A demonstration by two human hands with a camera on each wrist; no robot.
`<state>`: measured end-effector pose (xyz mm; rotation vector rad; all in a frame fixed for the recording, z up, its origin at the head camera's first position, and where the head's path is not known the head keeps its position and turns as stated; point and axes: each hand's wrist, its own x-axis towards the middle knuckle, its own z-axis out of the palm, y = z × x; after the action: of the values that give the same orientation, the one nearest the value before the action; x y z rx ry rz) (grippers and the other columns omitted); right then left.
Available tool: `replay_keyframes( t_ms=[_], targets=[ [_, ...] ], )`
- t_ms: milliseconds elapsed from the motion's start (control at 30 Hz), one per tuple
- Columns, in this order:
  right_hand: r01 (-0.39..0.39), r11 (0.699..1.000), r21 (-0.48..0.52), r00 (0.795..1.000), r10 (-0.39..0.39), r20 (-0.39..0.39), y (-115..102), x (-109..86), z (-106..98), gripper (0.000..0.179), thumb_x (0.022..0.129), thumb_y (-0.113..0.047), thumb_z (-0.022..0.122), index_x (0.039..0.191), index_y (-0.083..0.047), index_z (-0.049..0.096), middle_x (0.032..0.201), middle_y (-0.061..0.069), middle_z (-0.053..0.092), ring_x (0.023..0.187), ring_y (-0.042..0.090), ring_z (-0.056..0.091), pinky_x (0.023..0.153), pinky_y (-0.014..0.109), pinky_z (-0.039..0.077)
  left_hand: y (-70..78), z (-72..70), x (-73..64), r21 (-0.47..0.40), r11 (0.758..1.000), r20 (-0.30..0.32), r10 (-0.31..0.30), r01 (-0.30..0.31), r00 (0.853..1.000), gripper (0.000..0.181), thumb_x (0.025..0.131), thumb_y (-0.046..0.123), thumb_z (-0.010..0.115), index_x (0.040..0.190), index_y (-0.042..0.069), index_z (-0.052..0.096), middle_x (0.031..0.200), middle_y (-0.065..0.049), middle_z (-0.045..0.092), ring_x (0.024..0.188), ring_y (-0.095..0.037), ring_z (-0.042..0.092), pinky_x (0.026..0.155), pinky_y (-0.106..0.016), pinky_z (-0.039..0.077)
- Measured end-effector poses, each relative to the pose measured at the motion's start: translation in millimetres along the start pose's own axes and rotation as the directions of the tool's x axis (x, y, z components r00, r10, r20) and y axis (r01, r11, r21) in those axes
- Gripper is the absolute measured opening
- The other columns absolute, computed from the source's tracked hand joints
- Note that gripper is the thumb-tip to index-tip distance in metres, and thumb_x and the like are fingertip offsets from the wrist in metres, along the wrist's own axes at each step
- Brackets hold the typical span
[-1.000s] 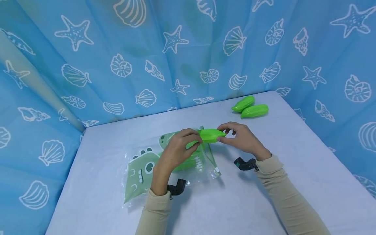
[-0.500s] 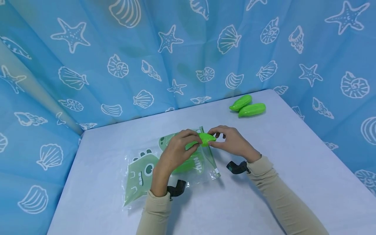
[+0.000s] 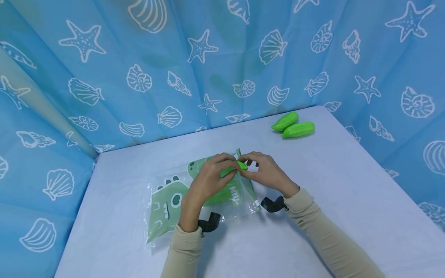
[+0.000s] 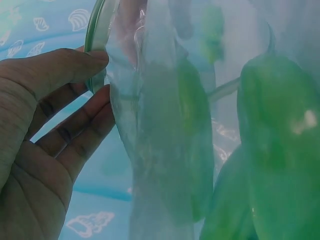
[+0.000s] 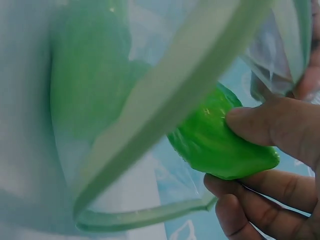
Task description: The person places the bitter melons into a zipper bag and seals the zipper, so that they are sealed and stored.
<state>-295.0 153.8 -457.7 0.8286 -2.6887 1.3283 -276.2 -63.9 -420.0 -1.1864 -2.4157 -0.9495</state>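
Observation:
A clear zip bag point(image 3: 167, 210) printed with a green cartoon dinosaur lies on the table, its mouth to the right. My left hand point(image 3: 208, 175) pinches the bag's green zip rim point(image 4: 95, 37) between thumb and fingers. Thumb and fingers of my right hand point(image 3: 267, 172) grip the pointed end of a bright green gourd-like vegetable point(image 5: 220, 137). The rest of this vegetable is inside the bag mouth, partly behind the zip edge in the right wrist view. More green vegetables point(image 4: 280, 130) show blurred through the bag film.
Two more green gourd-like vegetables point(image 3: 298, 129) lie side by side at the table's far right corner. A blue curtain point(image 3: 222, 69) with white shell prints stands behind the table point(image 3: 295, 239). A white slider point(image 3: 257, 203) sits at the near end of the zip.
My right hand has moved left, pushing the green vegetable deeper into the bag mouth; only its tip now shows in the head view. The left hand has stayed at the rim.

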Motion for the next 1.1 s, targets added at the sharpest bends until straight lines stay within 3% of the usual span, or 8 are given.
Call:
replay_keyframes(
  t_ms=[200,367,500,767,1100],
  targets=[
    [-0.008,1.0,0.013,1.0,0.008,0.005,0.2,1.7,9.5,0.036,0.091,-0.007,0.068,0.127,-0.007,0.065,0.116,0.006,0.063,0.102,0.032,0.058,0.081,0.043,0.047,-1.3,3.2,-0.1,-0.033,0.999,-0.005,0.026,-0.026,1.0,0.01,0.089,-0.001,0.074,0.096,0.006,0.075,0.11,-0.006,0.066,0.104,-0.019,0.062,0.089,-0.025,0.051],
    [-0.024,0.996,0.084,0.995,0.015,0.101,0.7,0.6,13.1,0.04,0.093,0.001,0.059,0.133,-0.005,0.063,0.125,0.01,0.064,0.096,0.027,0.055,0.079,0.041,0.045,-1.3,5.7,-1.8,-0.036,0.999,-0.02,0.024,-0.025,1.0,0.013,0.087,-0.002,0.076,0.098,0.005,0.075,0.108,-0.006,0.067,0.102,-0.019,0.062,0.087,-0.026,0.052],
    [-0.021,0.995,0.1,0.991,0.007,0.136,1.8,-0.4,9.3,0.038,0.096,-0.003,0.06,0.133,-0.006,0.063,0.122,0.008,0.065,0.097,0.023,0.057,0.081,0.04,0.046,-0.9,7.5,-3.6,-0.035,0.999,-0.013,0.002,-0.002,1.0,0.013,0.088,-0.001,0.075,0.099,0.005,0.075,0.11,-0.007,0.067,0.103,-0.019,0.062,0.087,-0.025,0.053],
    [0.013,1.0,0.009,1.0,-0.013,-0.027,9.3,4.8,-10.3,0.027,0.098,-0.016,0.068,0.124,-0.008,0.068,0.117,0.004,0.067,0.1,0.028,0.061,0.081,0.046,0.049,-0.1,6.3,-3.2,-0.002,1.0,-0.012,-0.017,0.017,1.0,0.013,0.088,-0.001,0.075,0.098,0.008,0.075,0.11,-0.005,0.066,0.103,-0.018,0.062,0.088,-0.027,0.053],
    [-0.045,0.995,-0.091,0.978,0.025,-0.208,32.3,16.0,-53.3,0.025,0.098,-0.017,0.067,0.122,-0.009,0.068,0.118,0.009,0.066,0.104,0.027,0.059,0.086,0.048,0.047,1.1,4.8,-0.3,0.0,1.0,0.005,-0.019,0.019,1.0,0.013,0.088,-0.001,0.075,0.096,0.009,0.075,0.107,-0.002,0.066,0.101,-0.015,0.061,0.087,-0.024,0.052]
  ],
)
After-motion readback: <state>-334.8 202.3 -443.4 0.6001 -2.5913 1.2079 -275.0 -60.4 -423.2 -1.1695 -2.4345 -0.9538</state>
